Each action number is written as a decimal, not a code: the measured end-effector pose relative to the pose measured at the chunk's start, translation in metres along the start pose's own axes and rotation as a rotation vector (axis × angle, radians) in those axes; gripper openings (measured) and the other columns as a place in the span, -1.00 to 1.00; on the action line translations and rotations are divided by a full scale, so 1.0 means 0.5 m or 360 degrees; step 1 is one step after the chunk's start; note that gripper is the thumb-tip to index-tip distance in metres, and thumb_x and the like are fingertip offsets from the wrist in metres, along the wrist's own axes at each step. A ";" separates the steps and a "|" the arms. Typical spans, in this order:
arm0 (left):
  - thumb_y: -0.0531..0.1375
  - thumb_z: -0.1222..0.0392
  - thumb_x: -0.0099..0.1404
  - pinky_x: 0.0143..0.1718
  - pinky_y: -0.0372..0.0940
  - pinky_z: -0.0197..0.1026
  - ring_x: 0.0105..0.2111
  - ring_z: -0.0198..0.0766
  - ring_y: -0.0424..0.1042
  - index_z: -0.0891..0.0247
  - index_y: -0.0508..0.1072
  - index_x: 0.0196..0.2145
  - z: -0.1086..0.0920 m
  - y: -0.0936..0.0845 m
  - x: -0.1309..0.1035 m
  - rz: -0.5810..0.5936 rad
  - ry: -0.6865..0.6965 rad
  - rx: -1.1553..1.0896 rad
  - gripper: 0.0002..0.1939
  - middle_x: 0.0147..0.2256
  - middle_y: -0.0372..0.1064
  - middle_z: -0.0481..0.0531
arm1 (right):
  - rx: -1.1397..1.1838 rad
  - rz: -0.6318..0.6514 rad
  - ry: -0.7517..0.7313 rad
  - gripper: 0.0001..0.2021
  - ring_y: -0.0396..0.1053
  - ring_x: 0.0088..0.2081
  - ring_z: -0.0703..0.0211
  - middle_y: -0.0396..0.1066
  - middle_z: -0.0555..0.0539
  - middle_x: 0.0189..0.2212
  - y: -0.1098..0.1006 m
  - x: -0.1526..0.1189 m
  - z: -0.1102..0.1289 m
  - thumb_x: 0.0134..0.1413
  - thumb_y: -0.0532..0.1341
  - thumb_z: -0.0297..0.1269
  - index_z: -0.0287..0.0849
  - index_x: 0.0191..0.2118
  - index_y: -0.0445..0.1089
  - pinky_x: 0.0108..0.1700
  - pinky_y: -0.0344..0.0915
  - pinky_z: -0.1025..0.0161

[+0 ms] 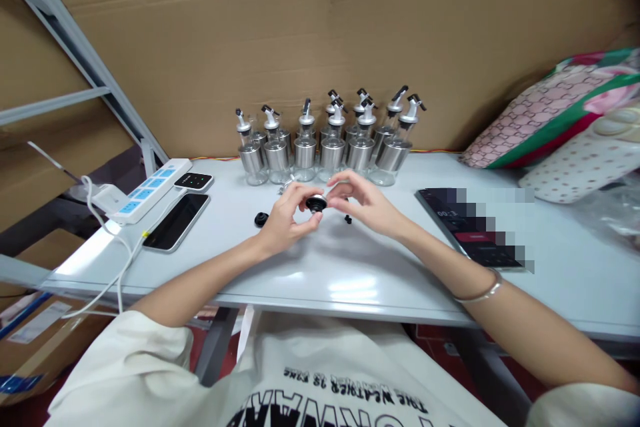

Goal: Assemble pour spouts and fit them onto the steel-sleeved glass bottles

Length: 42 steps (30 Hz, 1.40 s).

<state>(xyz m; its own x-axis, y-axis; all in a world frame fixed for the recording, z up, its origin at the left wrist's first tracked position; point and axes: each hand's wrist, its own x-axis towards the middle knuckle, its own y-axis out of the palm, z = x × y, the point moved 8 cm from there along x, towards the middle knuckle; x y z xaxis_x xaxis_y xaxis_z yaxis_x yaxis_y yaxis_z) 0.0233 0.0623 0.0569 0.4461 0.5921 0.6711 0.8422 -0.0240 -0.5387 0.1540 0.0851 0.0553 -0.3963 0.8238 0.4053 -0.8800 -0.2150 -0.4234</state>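
Cardboard (300,33) stands upright behind everything, and before it runs my pale, glossy surface (290,287). At its right end lies a pink, green and red patterned bag (540,107), with a white dotted bag (560,167) just in front. Glass bottles (305,150) with steel sleeves and spouts stand upright in a cluster at the back, beyond my hands. A white power strip (153,192) lies at the left. My left hand (285,220) is nearly closed, pinching a round black stopper (316,203) between thumb and forefinger, above the middle of the surface. My right hand (363,203) is half open, fingers bent, tips at the stopper's right edge; I can't tell whether they grip it. Well to the right lies a dark phone (447,217), partly pixelated; a smaller black phone (177,221) lies on the left beside the strip, with a small black box (194,181) just behind it. A black cap (261,219) rests just left of my left hand, and tiny black parts (349,219) lie below my right fingers.
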 end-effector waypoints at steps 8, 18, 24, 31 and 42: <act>0.13 0.24 0.28 -0.17 0.29 -0.20 -0.17 -0.26 0.27 0.16 0.33 -0.04 0.006 0.019 -0.004 0.0196 0.0041 0.0106 -0.72 -0.15 0.18 0.08 | -0.1449 0.0119 0.0306 -0.76 0.41 -0.27 0.06 0.51 -0.15 -0.30 -0.070 0.018 -0.107 0.06 0.07 -0.44 -0.20 -0.29 0.49 -0.21 0.19 0.23; 0.07 0.16 0.36 -0.04 0.10 -0.11 -0.11 -0.17 0.30 0.18 0.33 0.00 -0.007 0.041 -0.011 0.0458 0.0228 0.0630 -0.73 -0.15 0.37 0.09 | -0.1565 0.0358 0.0478 -0.81 0.41 -0.35 0.07 0.53 -0.13 -0.38 -0.051 0.004 -0.129 0.04 0.13 -0.31 -0.15 -0.39 0.50 -0.38 0.12 0.25; 0.06 0.20 0.36 -0.02 0.06 -0.09 -0.10 -0.18 0.29 0.21 0.35 -0.01 -0.012 0.049 -0.015 0.0484 0.0311 0.0696 -0.74 -0.15 0.37 0.11 | -0.1646 0.0263 0.0654 -0.80 0.43 -0.32 -0.04 0.51 -0.19 -0.37 -0.064 -0.002 -0.130 0.06 0.12 -0.21 -0.17 -0.35 0.45 -0.42 0.12 0.21; 0.09 0.21 0.30 0.01 0.03 -0.06 -0.10 -0.16 0.29 0.18 0.41 -0.08 -0.009 0.051 -0.014 0.0500 0.0252 0.0697 -0.75 -0.15 0.37 0.10 | -0.1644 0.0241 0.0791 -0.84 0.44 -0.28 -0.07 0.50 -0.24 -0.36 -0.070 -0.012 -0.138 0.01 0.19 -0.24 -0.18 -0.38 0.48 -0.37 0.23 0.18; 0.11 0.27 0.20 -0.03 0.06 -0.09 -0.13 -0.16 0.29 0.21 0.40 -0.14 -0.020 0.043 -0.013 0.0373 0.0321 0.0710 -0.75 -0.20 0.33 0.08 | -0.0908 -0.0229 0.0440 -0.91 0.39 -0.45 0.16 0.46 -0.06 -0.50 -0.064 0.005 -0.052 0.02 0.14 -0.33 -0.18 -0.44 0.34 -0.37 0.21 0.27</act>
<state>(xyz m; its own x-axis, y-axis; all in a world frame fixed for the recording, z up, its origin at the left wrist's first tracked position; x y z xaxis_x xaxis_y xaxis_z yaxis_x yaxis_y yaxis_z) 0.0416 0.0499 0.0459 0.6930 0.4444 0.5677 0.5223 0.2334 -0.8202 0.1881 0.1074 0.0489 -0.1361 0.9445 0.2989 -0.6120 0.1571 -0.7751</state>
